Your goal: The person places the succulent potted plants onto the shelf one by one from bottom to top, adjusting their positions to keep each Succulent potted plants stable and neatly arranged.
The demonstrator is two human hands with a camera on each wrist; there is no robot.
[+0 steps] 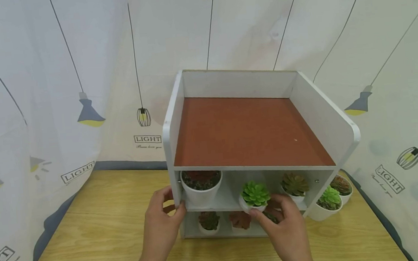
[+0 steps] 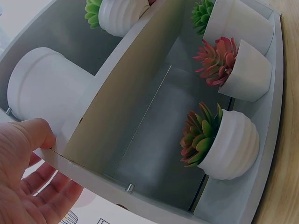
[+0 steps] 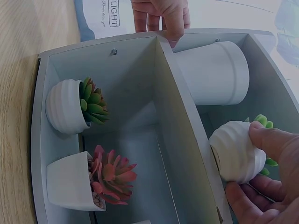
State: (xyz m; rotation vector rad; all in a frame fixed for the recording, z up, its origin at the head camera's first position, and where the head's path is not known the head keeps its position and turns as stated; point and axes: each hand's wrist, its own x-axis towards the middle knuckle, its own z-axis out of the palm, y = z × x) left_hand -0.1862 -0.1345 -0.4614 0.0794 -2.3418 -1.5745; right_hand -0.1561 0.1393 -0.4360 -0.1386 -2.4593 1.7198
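Note:
My right hand [image 1: 284, 227] pinches a ribbed white pot holding a bright green succulent [image 1: 255, 195] between thumb and fingers. This pot is at the front edge of the upper compartment of a small white shelf [image 1: 170, 142]. My left hand [image 1: 164, 217] grips the shelf's left side panel, thumb on its front edge and fingers along the outside. A large white pot [image 2: 49, 88] stands just inside that panel. To the right of the green succulent stands a brownish succulent in a white pot [image 1: 294, 185], partly behind my right hand.
The lower compartment holds a ribbed pot with a green-red succulent [image 2: 231, 144], an angular pot with a red succulent [image 2: 247, 70] and another white pot [image 2: 238, 25]. Two more potted succulents [image 1: 325, 207] stand outside, right of the shelf. A printed curtain [image 1: 114, 72] hangs behind the wooden table [image 1: 91, 232].

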